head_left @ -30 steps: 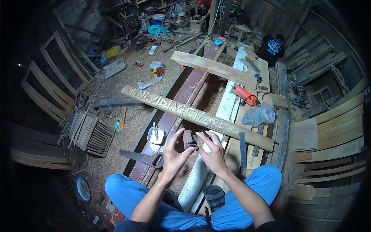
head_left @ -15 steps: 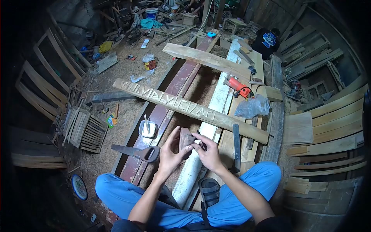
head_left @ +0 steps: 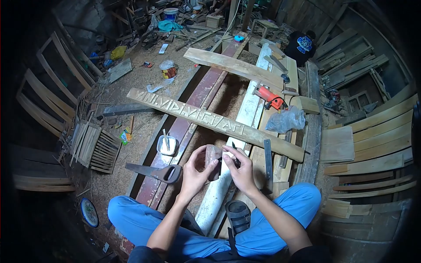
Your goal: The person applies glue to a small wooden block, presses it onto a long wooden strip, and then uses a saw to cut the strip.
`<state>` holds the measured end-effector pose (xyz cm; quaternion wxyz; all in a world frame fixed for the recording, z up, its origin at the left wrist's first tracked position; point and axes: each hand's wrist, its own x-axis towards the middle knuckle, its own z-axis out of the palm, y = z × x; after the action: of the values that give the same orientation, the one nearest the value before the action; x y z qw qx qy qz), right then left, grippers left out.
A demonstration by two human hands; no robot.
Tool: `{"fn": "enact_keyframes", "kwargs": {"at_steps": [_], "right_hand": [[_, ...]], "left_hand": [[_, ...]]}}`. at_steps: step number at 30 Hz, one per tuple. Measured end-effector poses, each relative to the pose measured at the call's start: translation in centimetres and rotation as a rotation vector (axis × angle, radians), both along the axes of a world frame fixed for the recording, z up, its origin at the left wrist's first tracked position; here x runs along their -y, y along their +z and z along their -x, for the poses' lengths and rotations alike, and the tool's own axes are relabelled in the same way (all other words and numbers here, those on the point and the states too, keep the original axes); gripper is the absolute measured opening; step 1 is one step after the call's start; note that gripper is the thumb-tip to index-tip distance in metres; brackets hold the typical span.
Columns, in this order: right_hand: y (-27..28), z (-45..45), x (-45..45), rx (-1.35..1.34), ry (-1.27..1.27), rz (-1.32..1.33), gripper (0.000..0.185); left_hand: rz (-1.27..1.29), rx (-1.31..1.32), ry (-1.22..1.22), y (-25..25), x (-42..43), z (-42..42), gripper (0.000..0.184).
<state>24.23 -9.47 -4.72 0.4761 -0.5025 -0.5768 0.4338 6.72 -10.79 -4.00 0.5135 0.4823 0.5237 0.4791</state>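
Observation:
My left hand [head_left: 194, 173] is closed around a small reddish-brown block [head_left: 212, 154], perhaps wood, held up over the gap between the beams. My right hand [head_left: 239, 170] meets the block's right side with its fingertips. A thin black pen-like tool [head_left: 237, 162] pokes out between the right fingers; its exact kind is unclear. Just beyond both hands lies a long board with raised carved letters [head_left: 188, 113]. Left of my left hand, a handsaw [head_left: 154, 172] rests across the red beam, and behind it stands a white tub [head_left: 166, 145] with a stick in it.
A metal straight bar [head_left: 268, 165] lies to the right of my hands. Farther off are a red power tool [head_left: 271, 98], a clear plastic bag [head_left: 286, 119] and a plain plank [head_left: 234, 66]. A person in a dark shirt [head_left: 301, 47] crouches at the back right.
The block has been turned in my left hand, so a different face shows. My right hand has shifted slightly right, and more of the black tool is visible.

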Motion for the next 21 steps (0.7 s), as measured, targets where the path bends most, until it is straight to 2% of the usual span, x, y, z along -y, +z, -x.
{"fn": "enact_keyframes", "kwargs": {"at_steps": [2, 6, 8, 9, 11, 13, 19, 21], "right_hand": [[0.2, 0.0, -0.6, -0.041, 0.011, -0.044, 0.030], [-0.3, 0.3, -1.3, -0.013, 0.032, -0.024, 0.027], [-0.3, 0.4, -1.5, -0.002, 0.029, -0.059, 0.026], [0.5, 0.5, -1.6, 0.001, 0.053, -0.014, 0.025], [1.0, 0.5, -1.9, 0.005, 0.076, 0.031, 0.024], [0.9, 0.6, -2.2, 0.071, 0.070, -0.066, 0.024], [1.1, 0.8, -2.2, 0.013, 0.069, -0.011, 0.020], [1.5, 0.9, -2.0, 0.034, 0.074, -0.017, 0.022]], "left_hand": [[-0.022, -0.156, 0.011, 0.6, -0.1, 0.2, 0.061], [-0.033, -0.173, 0.009, 0.4, -0.4, 0.4, 0.060], [-0.123, -0.265, 0.040, 0.3, -0.8, 0.5, 0.062], [-0.224, -0.393, 0.050, 0.2, -1.0, 0.6, 0.064], [-0.250, -0.424, 0.045, 0.4, -1.0, 0.8, 0.064], [-0.276, -0.456, 0.038, 0.4, -1.0, 0.8, 0.064], [-0.288, -0.374, 0.121, 0.6, -0.8, 1.1, 0.058], [-0.348, -0.473, 0.109, 1.1, -0.8, 1.7, 0.057]]}}
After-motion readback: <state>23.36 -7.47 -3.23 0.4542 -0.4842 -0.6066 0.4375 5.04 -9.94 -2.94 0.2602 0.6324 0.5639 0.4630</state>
